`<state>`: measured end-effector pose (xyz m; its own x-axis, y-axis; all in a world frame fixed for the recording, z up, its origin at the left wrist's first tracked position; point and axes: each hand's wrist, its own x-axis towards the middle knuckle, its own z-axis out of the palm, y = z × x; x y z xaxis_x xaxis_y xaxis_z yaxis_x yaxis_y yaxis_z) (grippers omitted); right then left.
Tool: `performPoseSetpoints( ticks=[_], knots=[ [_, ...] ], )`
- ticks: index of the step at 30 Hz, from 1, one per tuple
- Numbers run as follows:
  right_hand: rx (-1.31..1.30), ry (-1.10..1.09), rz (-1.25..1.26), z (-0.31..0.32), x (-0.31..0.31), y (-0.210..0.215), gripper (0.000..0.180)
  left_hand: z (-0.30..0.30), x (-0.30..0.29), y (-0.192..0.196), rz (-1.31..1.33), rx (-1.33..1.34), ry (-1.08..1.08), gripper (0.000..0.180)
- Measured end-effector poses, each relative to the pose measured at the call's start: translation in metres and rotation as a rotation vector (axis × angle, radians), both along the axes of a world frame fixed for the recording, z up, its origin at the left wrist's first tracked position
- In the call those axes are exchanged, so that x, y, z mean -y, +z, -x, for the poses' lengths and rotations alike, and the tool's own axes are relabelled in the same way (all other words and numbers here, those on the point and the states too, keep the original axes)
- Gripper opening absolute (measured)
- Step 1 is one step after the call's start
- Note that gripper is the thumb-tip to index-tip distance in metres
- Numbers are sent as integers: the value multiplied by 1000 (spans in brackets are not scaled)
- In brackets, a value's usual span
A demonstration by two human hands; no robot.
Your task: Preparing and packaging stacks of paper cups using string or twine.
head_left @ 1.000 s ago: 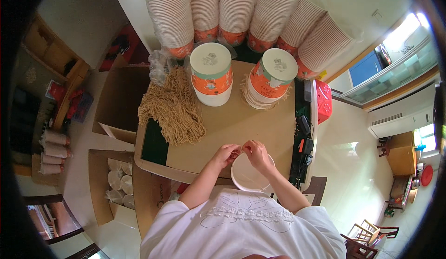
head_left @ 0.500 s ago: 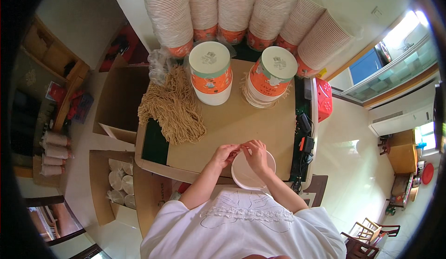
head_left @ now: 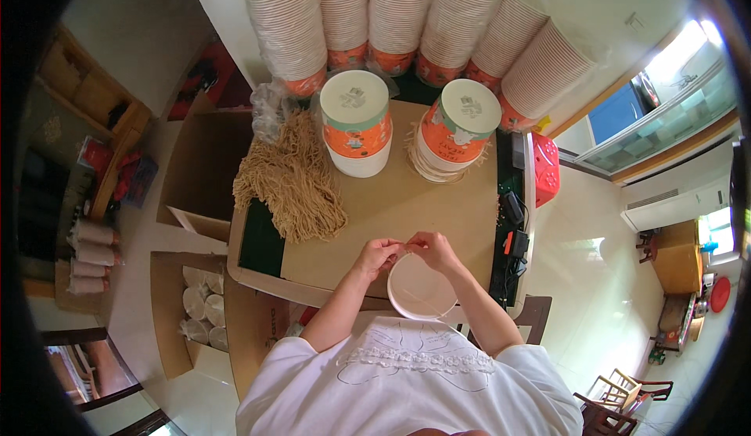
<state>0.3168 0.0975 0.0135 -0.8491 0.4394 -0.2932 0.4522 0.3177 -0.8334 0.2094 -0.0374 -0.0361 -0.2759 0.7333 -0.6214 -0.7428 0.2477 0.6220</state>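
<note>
A white paper bucket (head_left: 422, 289) is tipped with its open mouth toward me at the table's near edge. At its far rim my left hand (head_left: 379, 257) is closed in a pinch. My right hand (head_left: 432, 250) is pinched too, its fingertips meeting the left ones over the rim. A thin pale string runs down into the bucket from near the fingers; its exact hold is too small to make out. Beyond, to the left, lies a heap of tan paper strings (head_left: 293, 181). Two upturned orange-and-white buckets, a left one (head_left: 356, 132) and a right one (head_left: 456, 138), stand farther back.
Tall wrapped stacks of paper buckets (head_left: 403, 13) line the table's back. Strings ring the right upturned bucket's base. Black adapters and cables (head_left: 514, 240) lie along the right edge. Beside the table at left stands a carton (head_left: 168, 311) of wrapped buckets; a red plastic stool (head_left: 545, 166) is at right.
My right hand has lifted from over the bucket's mouth to its far rim, fingers still meeting the left ones. The bucket has shifted slightly left.
</note>
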Motion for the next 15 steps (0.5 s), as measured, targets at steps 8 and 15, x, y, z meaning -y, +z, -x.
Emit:
performPoseSetpoints(
  ticks=[8,15],
  knots=[
    [-37,-5,-23,2,1,-4,12,4,1,4,-47,-12,25,11],
    [-19,-32,-49,3,3,0,11,1,-3,18,36,-302,-31,10]
  ],
)
